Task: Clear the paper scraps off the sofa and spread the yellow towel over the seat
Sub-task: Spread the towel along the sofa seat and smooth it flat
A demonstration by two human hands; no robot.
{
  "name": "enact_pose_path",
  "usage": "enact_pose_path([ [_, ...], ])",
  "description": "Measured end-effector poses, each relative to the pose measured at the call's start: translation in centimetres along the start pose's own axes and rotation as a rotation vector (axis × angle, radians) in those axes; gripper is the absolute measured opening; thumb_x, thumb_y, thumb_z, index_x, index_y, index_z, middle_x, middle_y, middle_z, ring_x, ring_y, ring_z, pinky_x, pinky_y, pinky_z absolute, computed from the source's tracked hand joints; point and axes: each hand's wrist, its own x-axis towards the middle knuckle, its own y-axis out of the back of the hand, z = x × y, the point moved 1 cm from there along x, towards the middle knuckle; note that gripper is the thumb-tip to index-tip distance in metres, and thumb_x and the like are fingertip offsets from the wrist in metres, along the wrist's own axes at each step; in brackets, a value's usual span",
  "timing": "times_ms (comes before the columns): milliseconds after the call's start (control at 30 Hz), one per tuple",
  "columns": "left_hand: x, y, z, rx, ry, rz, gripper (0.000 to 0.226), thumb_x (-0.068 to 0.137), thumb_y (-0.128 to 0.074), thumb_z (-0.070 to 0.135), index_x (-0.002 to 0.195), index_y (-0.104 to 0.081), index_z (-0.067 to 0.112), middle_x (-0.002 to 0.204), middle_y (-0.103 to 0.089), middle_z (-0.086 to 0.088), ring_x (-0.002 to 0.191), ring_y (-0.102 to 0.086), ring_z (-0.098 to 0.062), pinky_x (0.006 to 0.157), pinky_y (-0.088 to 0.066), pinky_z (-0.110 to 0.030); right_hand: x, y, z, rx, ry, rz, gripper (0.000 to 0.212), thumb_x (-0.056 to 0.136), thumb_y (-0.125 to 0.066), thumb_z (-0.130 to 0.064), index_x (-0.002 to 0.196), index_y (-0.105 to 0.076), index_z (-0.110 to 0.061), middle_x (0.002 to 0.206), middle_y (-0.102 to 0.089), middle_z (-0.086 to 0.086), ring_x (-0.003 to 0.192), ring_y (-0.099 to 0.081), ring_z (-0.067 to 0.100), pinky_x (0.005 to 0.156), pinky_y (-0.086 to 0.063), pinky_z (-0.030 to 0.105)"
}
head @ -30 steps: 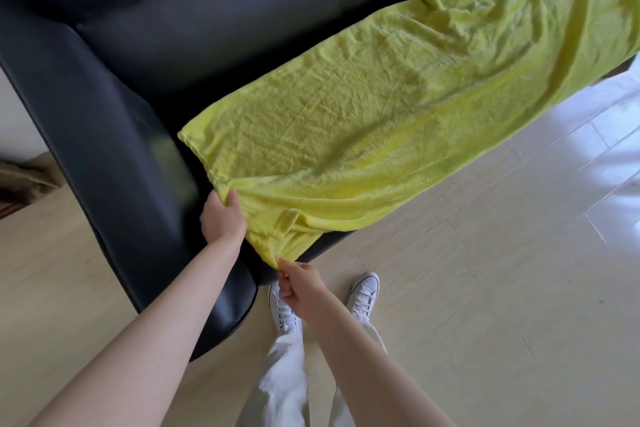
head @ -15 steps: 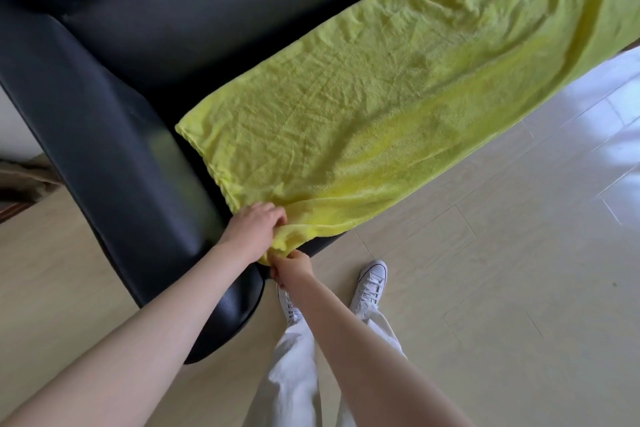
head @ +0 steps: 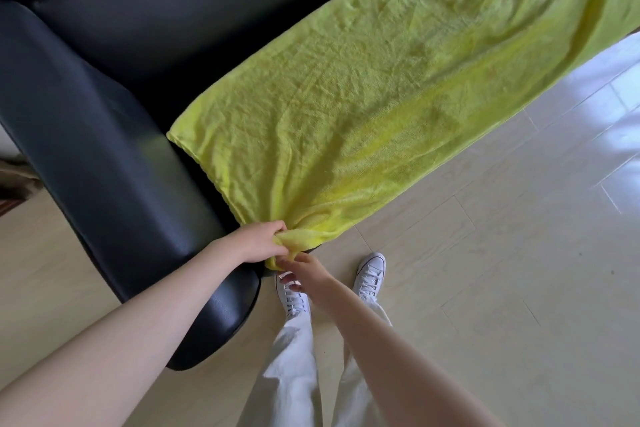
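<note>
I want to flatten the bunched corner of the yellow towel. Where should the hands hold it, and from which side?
Probably take the yellow towel by the two ends of its short near edge, coming from the armrest side. The left hand has that corner gathered into a wad, and creases fan out from it. The right hand only touches it.

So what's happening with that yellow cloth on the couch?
A person is laying a yellow towel along the seat of a black sofa. The left hand grips the bunched near corner by the armrest; the right hand sits just beneath it, fingers loose. No paper scraps show on the seat.
</note>
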Motion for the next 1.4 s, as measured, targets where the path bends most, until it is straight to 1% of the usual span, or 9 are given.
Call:
enact_pose_path([
  [233,-1.2,2.1,0.9,0.046,-0.097,0.318,0.033,0.096,-0.043,0.035,0.124,-0.05,0.02,0.096,-0.065,-0.017,0.09,-0.061,-0.035,0.07,-0.041,-0.034,1.2,1.2,-2.9,0.399,-0.031,0.089,0.015,0.091,-0.05,-0.028,0.102,-0.054,-0.019,0.084,-0.062,-0.002,0.079,-0.061,0.012,0.071,-0.045,0.029],
  [433,-1.7,3.1,1.4,0.567,-0.001,0.058,0.024,0.094,-0.044,0.031,0.108,-0.054,0.014,0.107,-0.062,-0.012,0.1,-0.06,-0.031,0.072,-0.042,-0.03,1.6,4.7,-6.8,0.984,0.045,0.168,0.045,0.089,-0.058,-0.039,0.125,-0.05,-0.013,0.108,-0.061,0.008,0.104,-0.059,0.027,0.085,-0.048,0.039],
  [533,-0.9,3.4,1.8,0.853,0.184,-0.032,0.033,0.094,-0.042,0.026,0.126,-0.053,0.023,0.126,-0.057,-0.002,0.116,-0.056,-0.023,0.078,-0.04,-0.028,1.6,6.7,-7.6,0.879,-0.016,0.291,0.049,0.08,-0.073,-0.023,0.123,-0.053,-0.009,0.116,-0.061,0.012,0.094,-0.061,0.026,0.07,-0.053,0.034],
  [633,-0.1,3.3,1.9,0.929,0.305,-0.089,0.037,0.096,-0.042,0.026,0.132,-0.05,0.024,0.134,-0.051,0.004,0.123,-0.05,-0.019,0.086,-0.041,-0.029,1.9,7.4,-7.5,0.735,-0.061,0.363,0.058,0.072,-0.081,-0.015,0.124,-0.055,-0.008,0.128,-0.057,0.014,0.11,-0.059,0.03,0.09,-0.054,0.039],
  [900,0.0,0.1,2.8,0.906,0.162,-0.217,0.041,0.094,-0.041,0.034,0.131,-0.052,0.021,0.136,-0.053,-0.002,0.126,-0.049,-0.024,0.101,-0.034,-0.036,1.4,8.9,-5.9,0.803,-0.061,0.423,0.061,0.067,-0.083,-0.03,0.12,-0.058,-0.013,0.119,-0.064,0.01,0.106,-0.063,0.029,0.096,-0.051,0.044],
  [1100,-1.8,4.7,3.4,0.098,0.062,0.396,0.024,0.094,-0.038,0.029,0.093,-0.06,0.019,0.092,-0.065,-0.007,0.093,-0.063,-0.031,0.066,-0.041,-0.03,-1.7,12.1,-10.6,0.994,0.345,0.329,0.056,0.083,-0.07,-0.029,0.132,-0.051,-0.01,0.108,-0.066,0.01,0.092,-0.066,0.025,0.076,-0.056,0.036],
  [1233,-4.6,9.3,3.0,-0.449,0.002,0.952,0.026,0.089,-0.039,0.028,0.095,-0.064,0.028,0.079,-0.062,0.001,0.074,-0.057,-0.017,0.069,-0.039,-0.03,-3.8,13.5,-15.1,0.874,0.507,0.315,0.05,0.084,-0.069,-0.012,0.129,-0.048,-0.003,0.111,-0.056,0.01,0.087,-0.061,0.021,0.064,-0.055,0.029],
  [1300,-5.7,9.8,3.4,-0.482,-0.032,1.117,0.02,0.085,-0.036,0.028,0.074,-0.051,0.034,0.057,-0.051,0.005,0.052,-0.046,-0.011,0.057,-0.035,-0.03,-4.3,13.7,-16.9,0.806,0.54,0.297,0.034,0.083,-0.069,-0.006,0.112,-0.051,-0.005,0.103,-0.059,0.009,0.082,-0.062,0.021,0.065,-0.055,0.028],
  [1400,-5.5,8.1,3.6,-0.289,0.083,1.239,0.022,0.086,-0.038,0.024,0.089,-0.058,0.015,0.064,-0.06,-0.008,0.058,-0.053,-0.03,0.058,-0.038,-0.035,-4.5,13.8,-18.3,0.76,0.59,0.15,0.011,0.09,-0.057,-0.004,0.096,-0.049,-0.008,0.091,-0.058,0.007,0.085,-0.06,0.021,0.072,-0.055,0.032],
])
